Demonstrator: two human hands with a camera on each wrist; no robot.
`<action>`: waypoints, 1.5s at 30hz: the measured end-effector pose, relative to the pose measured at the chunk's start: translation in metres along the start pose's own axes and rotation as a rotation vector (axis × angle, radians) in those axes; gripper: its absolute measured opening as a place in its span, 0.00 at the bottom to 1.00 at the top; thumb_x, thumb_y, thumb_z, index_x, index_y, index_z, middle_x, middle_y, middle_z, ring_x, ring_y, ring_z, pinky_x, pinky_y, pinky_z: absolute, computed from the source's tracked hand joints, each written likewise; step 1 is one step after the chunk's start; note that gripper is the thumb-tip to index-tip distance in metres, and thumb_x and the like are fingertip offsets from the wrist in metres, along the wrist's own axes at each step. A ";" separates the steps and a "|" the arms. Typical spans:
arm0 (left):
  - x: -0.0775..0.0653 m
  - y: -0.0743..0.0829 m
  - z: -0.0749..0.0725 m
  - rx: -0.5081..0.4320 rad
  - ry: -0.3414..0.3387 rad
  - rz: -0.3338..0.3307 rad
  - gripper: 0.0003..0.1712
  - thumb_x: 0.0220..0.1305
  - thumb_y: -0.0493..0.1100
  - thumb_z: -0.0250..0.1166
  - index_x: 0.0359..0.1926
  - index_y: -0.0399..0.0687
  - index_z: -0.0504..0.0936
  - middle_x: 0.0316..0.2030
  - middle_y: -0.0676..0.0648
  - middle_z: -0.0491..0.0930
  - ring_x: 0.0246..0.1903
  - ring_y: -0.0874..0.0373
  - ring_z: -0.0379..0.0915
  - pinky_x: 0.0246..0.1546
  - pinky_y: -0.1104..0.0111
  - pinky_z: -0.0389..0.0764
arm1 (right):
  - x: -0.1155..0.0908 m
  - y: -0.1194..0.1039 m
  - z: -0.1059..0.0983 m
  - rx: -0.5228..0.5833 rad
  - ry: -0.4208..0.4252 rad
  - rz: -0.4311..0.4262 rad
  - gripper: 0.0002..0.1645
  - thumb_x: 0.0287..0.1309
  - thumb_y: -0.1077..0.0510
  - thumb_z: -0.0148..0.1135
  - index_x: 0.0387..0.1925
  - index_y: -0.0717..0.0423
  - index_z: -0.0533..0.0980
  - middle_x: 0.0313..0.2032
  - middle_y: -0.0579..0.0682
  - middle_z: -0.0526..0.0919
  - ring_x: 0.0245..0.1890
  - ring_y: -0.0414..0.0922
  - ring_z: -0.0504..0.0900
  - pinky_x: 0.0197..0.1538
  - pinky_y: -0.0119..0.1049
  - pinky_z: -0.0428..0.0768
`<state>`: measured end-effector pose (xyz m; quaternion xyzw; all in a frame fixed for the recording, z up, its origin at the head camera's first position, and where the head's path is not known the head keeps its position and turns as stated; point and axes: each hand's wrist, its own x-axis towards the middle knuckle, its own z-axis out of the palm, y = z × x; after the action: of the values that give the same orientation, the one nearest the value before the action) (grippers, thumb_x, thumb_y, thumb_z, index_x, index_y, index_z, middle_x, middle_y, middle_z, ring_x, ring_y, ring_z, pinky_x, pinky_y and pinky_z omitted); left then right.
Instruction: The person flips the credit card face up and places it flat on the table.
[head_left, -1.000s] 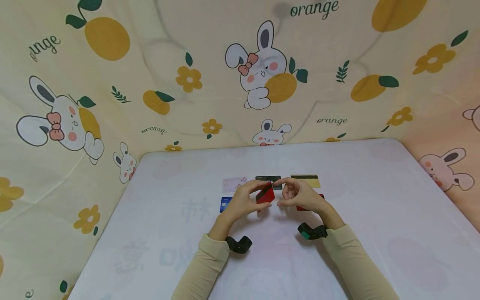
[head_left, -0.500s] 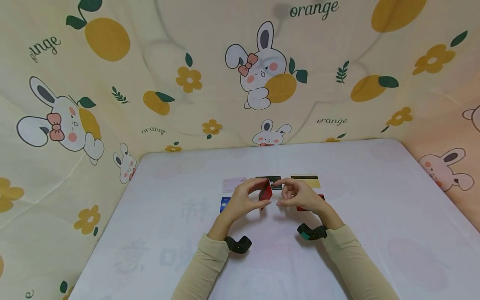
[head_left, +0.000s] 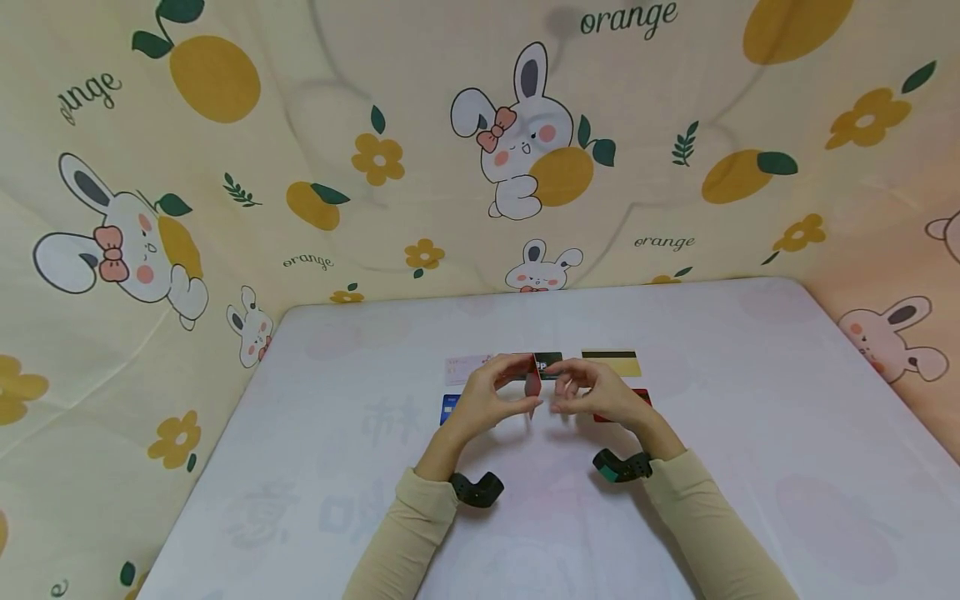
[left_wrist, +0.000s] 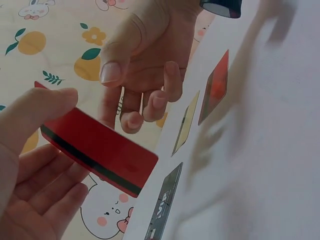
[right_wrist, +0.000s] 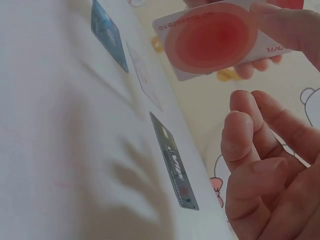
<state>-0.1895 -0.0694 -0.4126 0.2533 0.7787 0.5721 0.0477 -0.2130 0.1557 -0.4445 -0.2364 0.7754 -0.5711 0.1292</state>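
Red card (left_wrist: 102,145) is raised off the table between the two hands, upright and turned nearly edge-on to the head view. One face is red with a black stripe, as the left wrist view shows; the other, in the right wrist view, is pale with a large red oval.

From the left, a blue card (head_left: 450,406) lies flat, partly covered by the left hand (head_left: 489,398), and a pale pink card (head_left: 467,369) lies just beyond it. That hand pinches the upright card by opposite edges between thumb and fingers, so the card sits just to the right of its palm. Behind the pinched card, a black card (head_left: 552,365) lettered VIP lies on the white table (head_left: 750,433).

Next comes the right hand (head_left: 598,390), near the card but apart from it, holding nothing; its fingers are loosely bent and its thumb reaches toward the left. Farther right, a gold card (head_left: 618,365) with a dark band lies beyond this hand, and a flat red card (left_wrist: 218,87) lies nearer, partly hidden by the hand in the head view.
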 end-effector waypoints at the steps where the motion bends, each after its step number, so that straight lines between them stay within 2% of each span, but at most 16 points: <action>1: -0.001 0.005 -0.001 0.001 -0.003 -0.003 0.34 0.54 0.31 0.70 0.62 0.29 0.70 0.58 0.31 0.73 0.60 0.39 0.72 0.64 0.54 0.70 | 0.000 0.000 0.001 0.003 -0.001 -0.002 0.32 0.47 0.64 0.72 0.56 0.65 0.73 0.34 0.51 0.79 0.29 0.34 0.76 0.37 0.29 0.77; 4: -0.004 0.013 -0.002 0.003 -0.004 -0.007 0.34 0.55 0.31 0.69 0.62 0.29 0.69 0.58 0.31 0.73 0.60 0.39 0.72 0.64 0.54 0.70 | 0.000 0.002 0.002 0.016 -0.011 -0.008 0.31 0.47 0.65 0.72 0.55 0.66 0.73 0.37 0.57 0.80 0.30 0.34 0.77 0.36 0.29 0.77; 8: -0.004 0.013 -0.002 -0.004 -0.007 -0.005 0.34 0.55 0.32 0.69 0.62 0.29 0.69 0.59 0.30 0.72 0.61 0.40 0.71 0.65 0.55 0.70 | 0.000 0.004 0.005 0.029 -0.030 -0.006 0.30 0.48 0.65 0.71 0.55 0.65 0.73 0.41 0.64 0.79 0.31 0.35 0.78 0.33 0.29 0.76; 12: -0.003 0.014 -0.002 -0.009 -0.009 -0.011 0.34 0.55 0.32 0.70 0.63 0.31 0.69 0.59 0.31 0.72 0.62 0.41 0.70 0.66 0.57 0.69 | 0.000 0.006 0.007 0.041 -0.038 0.003 0.30 0.48 0.64 0.71 0.55 0.64 0.73 0.42 0.67 0.79 0.31 0.36 0.78 0.32 0.30 0.75; 22: -0.004 0.019 -0.002 -0.011 -0.002 -0.032 0.35 0.55 0.32 0.69 0.64 0.32 0.68 0.60 0.32 0.70 0.63 0.42 0.69 0.66 0.57 0.69 | 0.002 0.007 0.010 0.064 -0.060 0.029 0.35 0.47 0.64 0.72 0.57 0.68 0.71 0.44 0.55 0.80 0.29 0.36 0.80 0.32 0.31 0.79; 38: -0.004 0.019 0.000 -0.041 0.010 -0.045 0.36 0.55 0.32 0.69 0.65 0.34 0.67 0.61 0.34 0.70 0.65 0.43 0.68 0.66 0.61 0.69 | 0.003 0.010 0.013 0.099 -0.096 0.066 0.40 0.47 0.64 0.72 0.61 0.71 0.66 0.47 0.57 0.77 0.29 0.35 0.81 0.34 0.31 0.79; 41: -0.004 0.017 0.000 -0.046 0.008 -0.042 0.36 0.56 0.32 0.69 0.65 0.34 0.66 0.60 0.34 0.70 0.65 0.43 0.68 0.66 0.60 0.69 | 0.003 0.010 0.014 0.099 -0.103 0.067 0.39 0.47 0.64 0.71 0.61 0.72 0.66 0.46 0.55 0.77 0.29 0.35 0.81 0.34 0.30 0.79; 45: 0.000 0.004 0.003 -0.048 0.012 -0.041 0.37 0.56 0.32 0.69 0.66 0.36 0.65 0.61 0.35 0.70 0.65 0.44 0.68 0.67 0.60 0.68 | 0.003 0.010 0.014 0.096 -0.098 0.059 0.38 0.47 0.64 0.71 0.60 0.72 0.67 0.42 0.49 0.79 0.29 0.35 0.81 0.35 0.30 0.79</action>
<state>-0.1871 -0.0660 -0.4098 0.2324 0.7701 0.5910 0.0608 -0.2114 0.1452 -0.4578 -0.2347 0.7465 -0.5913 0.1949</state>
